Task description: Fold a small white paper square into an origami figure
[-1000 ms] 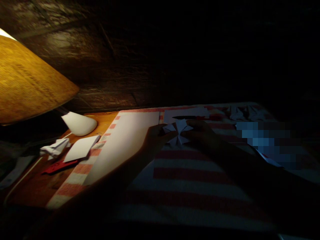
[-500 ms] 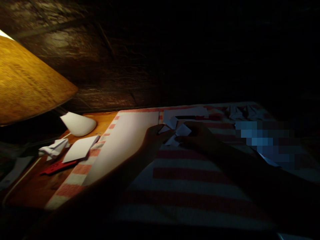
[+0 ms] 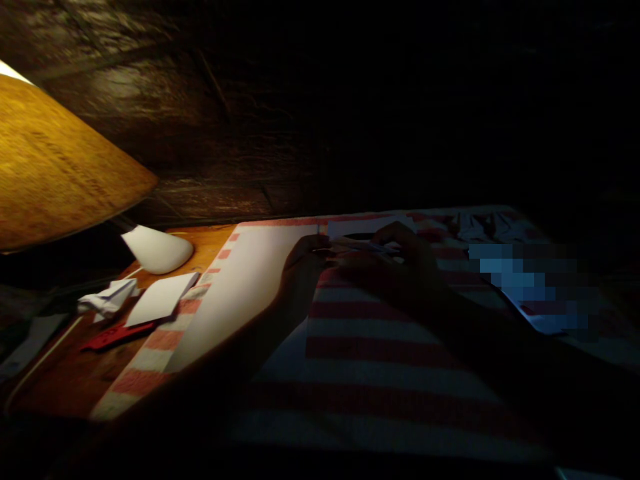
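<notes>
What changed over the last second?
The folded paper turned from its star-shaped face to nearly edge-on. The right hand rose slightly in view; the left hand stayed about put. Neither visibly let go. Lamp, striped cloth and large white sheet unchanged.

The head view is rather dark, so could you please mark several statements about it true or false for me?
1. The left hand and right hand hold folded paper between them. True.
2. The lamp stands to the right of the striped cloth. False: it stands to the left.
3. A small white pad partly covers a red object. True.
4. The large white sheet lies wholly on bare wood. False: it lies on the striped cloth.
</notes>
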`<state>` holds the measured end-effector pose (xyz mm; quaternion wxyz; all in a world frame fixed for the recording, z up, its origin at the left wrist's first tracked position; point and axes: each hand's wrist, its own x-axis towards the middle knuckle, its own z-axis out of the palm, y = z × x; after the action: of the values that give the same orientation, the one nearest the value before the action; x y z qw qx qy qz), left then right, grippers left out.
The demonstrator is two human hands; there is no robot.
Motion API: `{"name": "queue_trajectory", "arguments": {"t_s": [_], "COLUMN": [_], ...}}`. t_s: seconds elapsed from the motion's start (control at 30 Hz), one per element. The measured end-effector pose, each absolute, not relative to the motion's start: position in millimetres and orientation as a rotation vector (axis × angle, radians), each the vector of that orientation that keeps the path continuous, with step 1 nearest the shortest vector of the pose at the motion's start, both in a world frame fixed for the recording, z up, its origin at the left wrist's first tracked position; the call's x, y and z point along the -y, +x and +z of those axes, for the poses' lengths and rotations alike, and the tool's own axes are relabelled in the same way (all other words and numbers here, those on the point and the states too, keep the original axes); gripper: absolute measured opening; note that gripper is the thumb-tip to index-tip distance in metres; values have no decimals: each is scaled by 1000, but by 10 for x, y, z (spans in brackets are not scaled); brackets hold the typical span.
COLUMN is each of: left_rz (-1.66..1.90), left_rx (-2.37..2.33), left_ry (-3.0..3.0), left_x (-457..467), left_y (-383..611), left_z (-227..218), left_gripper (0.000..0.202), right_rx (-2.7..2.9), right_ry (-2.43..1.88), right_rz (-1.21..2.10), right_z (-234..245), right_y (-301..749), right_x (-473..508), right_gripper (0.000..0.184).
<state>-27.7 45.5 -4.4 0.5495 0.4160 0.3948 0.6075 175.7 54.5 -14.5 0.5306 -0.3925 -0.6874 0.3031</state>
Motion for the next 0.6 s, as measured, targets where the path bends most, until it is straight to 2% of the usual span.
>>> {"name": "queue_trajectory", "arguments": {"t_s": [0.07,0.17,0.23,0.3,0.37,0.5,0.6], "left_rz": [1427,1210,1083,1038,1013,995,1047], "left_rx": [-882,-861,-837,-814,-824,-929,-998], "left_ry": [813,679,676,750,852,932,928], "left_x": [-482,-487,-463,-425,-392,-393,-431], "left_y": [-284,-252,-212,-179,-165,-196,-223], "left_z": [-30,8,19,11,-13,-79,-111], "left_gripper": [16,37,43,39,40,40,46], "right_rx": [1695,1811,1900,1950,1978,1963,1872], "right_ry": [-883,-740,-712,-720,-707,-703,-783], "right_rz": [489,285,238,206,174,233,403], "right_z": [-131,-113,-102,-92,-89,-120,-174], "right_y": [1777,1799,1805,1802,1792,1764,1751], "right_x": [-536,-514,-497,-485,-484,-522,-564], "right_gripper": [22,37,36,21,17,37,36]}}
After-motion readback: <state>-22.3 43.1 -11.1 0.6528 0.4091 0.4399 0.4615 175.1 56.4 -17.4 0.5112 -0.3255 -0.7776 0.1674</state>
